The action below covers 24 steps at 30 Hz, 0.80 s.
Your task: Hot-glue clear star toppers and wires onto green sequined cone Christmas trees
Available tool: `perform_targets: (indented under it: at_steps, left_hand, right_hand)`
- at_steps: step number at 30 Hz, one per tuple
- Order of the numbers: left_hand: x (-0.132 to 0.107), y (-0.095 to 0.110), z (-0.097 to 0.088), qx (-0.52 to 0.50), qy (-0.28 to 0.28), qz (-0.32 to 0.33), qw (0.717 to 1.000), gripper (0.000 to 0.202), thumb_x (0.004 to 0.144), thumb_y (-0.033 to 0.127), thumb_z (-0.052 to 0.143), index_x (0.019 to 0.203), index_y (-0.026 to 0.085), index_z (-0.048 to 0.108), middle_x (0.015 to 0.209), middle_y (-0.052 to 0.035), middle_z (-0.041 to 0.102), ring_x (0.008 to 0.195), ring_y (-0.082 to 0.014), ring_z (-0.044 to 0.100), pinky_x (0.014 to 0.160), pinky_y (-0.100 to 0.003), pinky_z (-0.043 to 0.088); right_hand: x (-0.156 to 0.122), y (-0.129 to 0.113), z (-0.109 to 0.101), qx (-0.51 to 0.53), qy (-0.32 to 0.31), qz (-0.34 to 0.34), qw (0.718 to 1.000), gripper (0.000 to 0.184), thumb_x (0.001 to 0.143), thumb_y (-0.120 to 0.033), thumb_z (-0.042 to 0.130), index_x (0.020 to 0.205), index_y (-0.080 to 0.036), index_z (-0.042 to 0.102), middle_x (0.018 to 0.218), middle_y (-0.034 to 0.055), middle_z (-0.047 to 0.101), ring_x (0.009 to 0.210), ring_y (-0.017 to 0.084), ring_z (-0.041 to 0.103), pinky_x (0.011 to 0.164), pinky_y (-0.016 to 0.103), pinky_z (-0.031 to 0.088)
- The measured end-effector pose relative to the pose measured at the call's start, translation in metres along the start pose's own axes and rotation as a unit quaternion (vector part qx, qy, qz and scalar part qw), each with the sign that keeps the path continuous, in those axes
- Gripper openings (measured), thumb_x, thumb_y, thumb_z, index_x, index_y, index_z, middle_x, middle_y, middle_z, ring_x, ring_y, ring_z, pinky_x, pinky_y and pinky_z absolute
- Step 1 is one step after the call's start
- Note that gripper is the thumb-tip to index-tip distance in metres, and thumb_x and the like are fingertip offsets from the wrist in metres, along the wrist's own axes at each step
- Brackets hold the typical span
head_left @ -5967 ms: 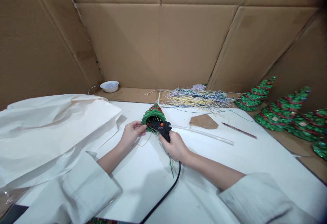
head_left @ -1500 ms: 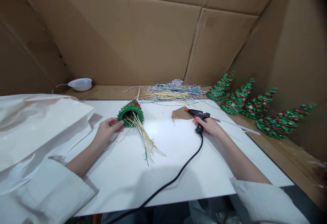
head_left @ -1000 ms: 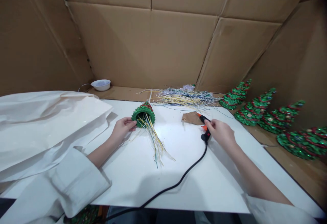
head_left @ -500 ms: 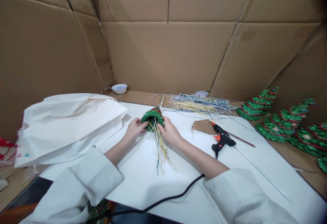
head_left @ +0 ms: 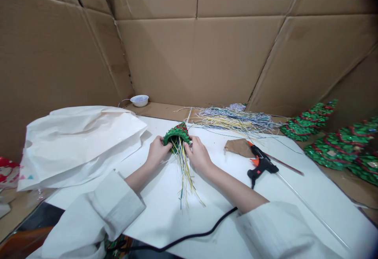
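Between my two hands a small green Christmas tree ornament [head_left: 179, 130] with red trim lies tipped, its hollow base facing me. My left hand [head_left: 158, 150] grips the left side of its rim, thumb at the opening. On the opposite side my right hand [head_left: 198, 154] holds the rim with thumb and fingers. A bundle of thin yellow, white, blue and green wires [head_left: 184, 172] spills from the hollow toward me onto the white board [head_left: 159, 219]. How the wires are fixed inside is hidden.
A hot glue gun [head_left: 262, 163] with a clear glue stick lies right, beside a brown cardboard scrap [head_left: 238, 147]. Behind is a pile of loose wires [head_left: 236, 119]. Decorated trees [head_left: 308, 121] stand right, a white bag [head_left: 82, 145] left, a bowl [head_left: 139, 100] behind. A black cord [head_left: 201, 235] crosses the front.
The view has shifted slightly, so the glue gun and trees appear farther right. Both hands keep hold of the ornament, and the hanging wires have shifted a little.
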State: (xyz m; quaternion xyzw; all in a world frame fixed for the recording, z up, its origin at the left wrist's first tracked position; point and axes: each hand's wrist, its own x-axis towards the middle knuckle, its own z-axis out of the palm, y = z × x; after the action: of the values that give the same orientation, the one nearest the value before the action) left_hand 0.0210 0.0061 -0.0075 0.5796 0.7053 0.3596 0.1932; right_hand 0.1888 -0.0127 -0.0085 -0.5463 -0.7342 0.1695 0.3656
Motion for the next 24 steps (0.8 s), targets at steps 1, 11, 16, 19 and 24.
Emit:
perform_targets:
  at_steps: [1,11,16,19,24]
  left_hand:
    - [-0.001,0.0,0.0,0.008,0.0,0.003,1.0,0.016,0.065,0.029,0.058,0.071,0.019,0.047,0.062,-0.0007,0.057,0.063,-0.0184,0.057,0.057,-0.027,0.037]
    - [-0.011,0.005,-0.001,0.052,0.007,0.033,0.998,0.021,0.069,0.035,0.058,0.077,0.017,0.052,0.067,-0.0034,0.06,0.064,-0.0191,0.057,0.057,-0.026,0.037]
    - [-0.011,0.003,0.001,0.047,0.012,0.033,0.998,0.019,0.071,0.032,0.055,0.081,0.016,0.053,0.068,-0.0037,0.06,0.065,-0.0191,0.058,0.058,-0.026,0.038]
    - [-0.011,0.003,0.003,0.043,0.019,0.031,0.998,0.017,0.071,0.029,0.054,0.083,0.016,0.053,0.071,-0.0042,0.061,0.067,-0.0195,0.058,0.059,-0.027,0.038]
    - [-0.011,0.002,0.005,0.029,0.035,0.015,0.999,0.016,0.071,0.029,0.053,0.081,0.017,0.053,0.074,-0.0062,0.062,0.07,-0.0212,0.059,0.06,-0.028,0.039]
  right_hand:
    - [0.001,0.0,-0.002,-0.02,0.004,-0.001,1.0,0.032,0.09,-0.032,0.039,0.112,-0.012,0.051,0.107,0.014,0.057,0.09,0.023,0.059,0.081,0.036,0.046]
    - [0.002,0.003,-0.004,-0.061,0.053,-0.052,0.995,0.015,0.088,-0.029,0.043,0.089,-0.018,0.053,0.09,0.0085,0.06,0.081,0.021,0.058,0.072,0.031,0.044]
    - [0.002,0.003,-0.004,-0.057,0.053,-0.051,0.996,0.014,0.088,-0.028,0.043,0.088,-0.017,0.051,0.089,0.0086,0.06,0.079,0.021,0.058,0.07,0.031,0.044]
    - [0.002,0.002,-0.005,-0.06,0.051,-0.052,0.996,0.014,0.089,-0.028,0.043,0.087,-0.017,0.051,0.089,0.0083,0.06,0.078,0.021,0.057,0.07,0.03,0.043]
    - [0.0,-0.001,-0.004,-0.064,0.053,-0.062,0.995,0.014,0.089,-0.028,0.043,0.086,-0.017,0.051,0.087,0.0082,0.06,0.078,0.02,0.057,0.069,0.029,0.043]
